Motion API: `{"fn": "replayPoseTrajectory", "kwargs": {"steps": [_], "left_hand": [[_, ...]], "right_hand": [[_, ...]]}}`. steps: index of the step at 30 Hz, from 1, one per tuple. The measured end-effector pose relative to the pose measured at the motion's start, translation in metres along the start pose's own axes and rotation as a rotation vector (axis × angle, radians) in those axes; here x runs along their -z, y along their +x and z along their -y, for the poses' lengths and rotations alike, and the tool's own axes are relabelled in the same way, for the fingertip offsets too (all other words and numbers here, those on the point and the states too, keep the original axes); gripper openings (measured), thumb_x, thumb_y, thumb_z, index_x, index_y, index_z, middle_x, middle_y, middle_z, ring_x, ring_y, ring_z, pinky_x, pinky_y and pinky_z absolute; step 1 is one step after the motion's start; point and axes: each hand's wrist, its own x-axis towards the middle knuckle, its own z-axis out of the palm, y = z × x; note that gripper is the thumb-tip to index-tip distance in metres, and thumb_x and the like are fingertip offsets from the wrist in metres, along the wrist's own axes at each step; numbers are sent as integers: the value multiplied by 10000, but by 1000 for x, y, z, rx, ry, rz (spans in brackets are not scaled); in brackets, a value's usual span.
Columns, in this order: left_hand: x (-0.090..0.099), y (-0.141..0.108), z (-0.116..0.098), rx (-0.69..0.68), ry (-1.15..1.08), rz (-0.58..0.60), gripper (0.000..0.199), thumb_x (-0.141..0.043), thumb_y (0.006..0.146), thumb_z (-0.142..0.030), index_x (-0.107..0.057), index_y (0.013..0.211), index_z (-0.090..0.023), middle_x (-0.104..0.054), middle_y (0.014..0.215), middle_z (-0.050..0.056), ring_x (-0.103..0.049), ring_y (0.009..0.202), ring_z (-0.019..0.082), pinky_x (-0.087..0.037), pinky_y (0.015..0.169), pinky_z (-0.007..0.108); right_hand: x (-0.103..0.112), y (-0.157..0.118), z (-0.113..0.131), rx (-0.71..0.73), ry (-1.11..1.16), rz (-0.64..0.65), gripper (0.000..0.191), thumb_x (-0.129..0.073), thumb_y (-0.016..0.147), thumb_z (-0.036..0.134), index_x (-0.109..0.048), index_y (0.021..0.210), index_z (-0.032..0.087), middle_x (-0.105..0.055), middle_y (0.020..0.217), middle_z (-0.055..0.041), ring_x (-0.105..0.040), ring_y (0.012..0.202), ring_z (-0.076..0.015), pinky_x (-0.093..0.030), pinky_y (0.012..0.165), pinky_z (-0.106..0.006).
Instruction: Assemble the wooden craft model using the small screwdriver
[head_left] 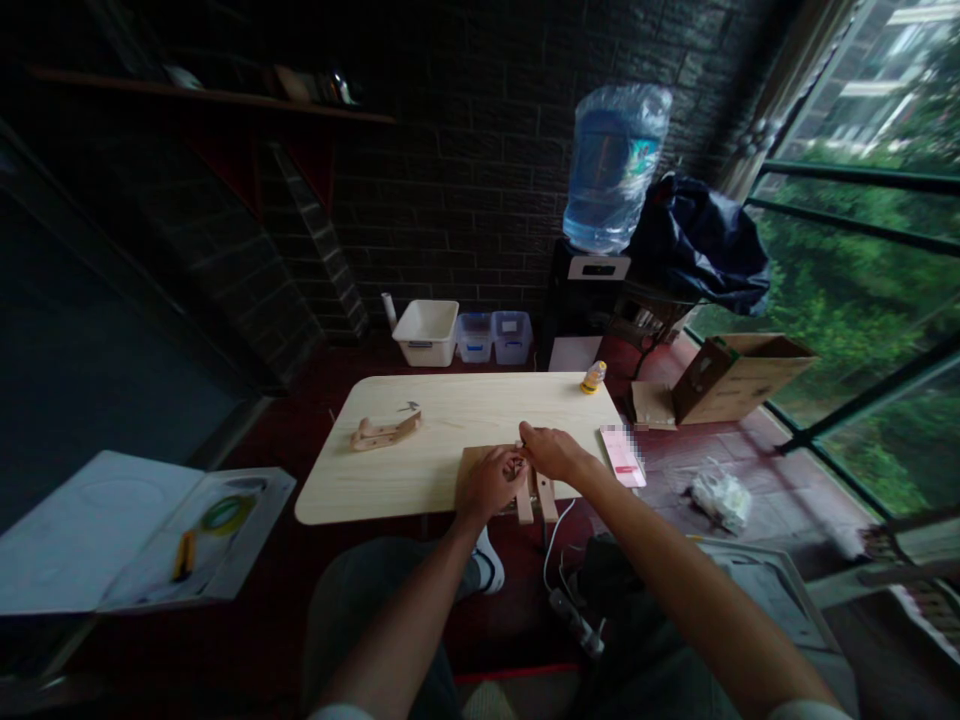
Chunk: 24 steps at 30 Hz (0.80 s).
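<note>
At the table's front edge my left hand (495, 480) rests on a wooden assembly, its fingers curled near a small part I cannot make out. My right hand (553, 452) meets it from the right, the fingers pinched together over the same spot; what they hold is hidden. Under both hands lies a flat wooden board (468, 464). Two wooden bars (546, 494) stick out toward me past the table edge. Further left on the table lies another wooden piece (386, 433) with holes and a rounded end. Small dark metal bits (409, 406) lie just behind it.
A small yellow-capped bottle (593, 378) stands at the back right corner of the pale table (337, 490). A pink flat item (622, 456) lies at the right edge. An open white case (225, 560) is at left. White cables (555, 540) hang below the table.
</note>
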Motion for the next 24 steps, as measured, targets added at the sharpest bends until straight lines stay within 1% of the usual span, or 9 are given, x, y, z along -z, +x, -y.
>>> {"fn": "replayPoseTrajectory", "kwargs": {"steps": [3, 6, 10, 12, 17, 24], "left_hand": [[1, 0, -1, -6, 1, -1, 171, -647, 887, -279, -697, 1045, -237, -689, 1069, 41, -631, 949, 171, -500, 869, 295], [3, -1, -3, 3, 14, -14, 147, -649, 877, -254, -690, 1017, -235, -689, 1051, 38, -634, 930, 166, -496, 855, 286], [4, -2, -5, -6, 17, -25, 135, -648, 873, -237, -674, 1006, -234, -688, 1046, 28, -637, 894, 150, -488, 818, 265], [4, -3, -5, -1, 17, -24, 134, -654, 872, -242, -670, 1005, -233, -690, 1040, 26, -639, 891, 149, -486, 809, 261], [3, -2, -4, 17, 19, -22, 124, -642, 898, -295, -680, 1000, -236, -695, 1040, 32, -639, 904, 160, -489, 822, 279], [4, -3, -6, 64, 11, -14, 158, -649, 892, -312, -688, 1022, -232, -695, 1030, 40, -633, 930, 177, -493, 853, 300]], "right_hand": [[-1, 1, -1, -6, -11, 4, 265, -412, 1046, 313, -424, 1265, 165, -710, 1177, -187, -705, 1083, -270, -519, 826, -326], [-1, 0, 1, -12, -12, -4, 271, -398, 1050, 309, -423, 1274, 159, -708, 1182, -190, -705, 1084, -270, -519, 832, -330], [2, -5, 3, 22, 12, -31, 320, -394, 1052, 360, -422, 1312, 176, -709, 1195, -172, -696, 1107, -278, -517, 845, -345], [4, -6, 2, 43, 8, -45, 326, -404, 1047, 345, -416, 1336, 195, -703, 1218, -160, -696, 1108, -278, -518, 843, -348], [3, -2, 1, 35, -19, 7, 266, -417, 1044, 312, -459, 1273, 181, -701, 1211, -172, -696, 1109, -274, -521, 850, -342], [2, 1, 0, 1, -5, 13, 271, -421, 1051, 322, -445, 1272, 165, -713, 1175, -187, -699, 1104, -272, -519, 851, -338]]}}
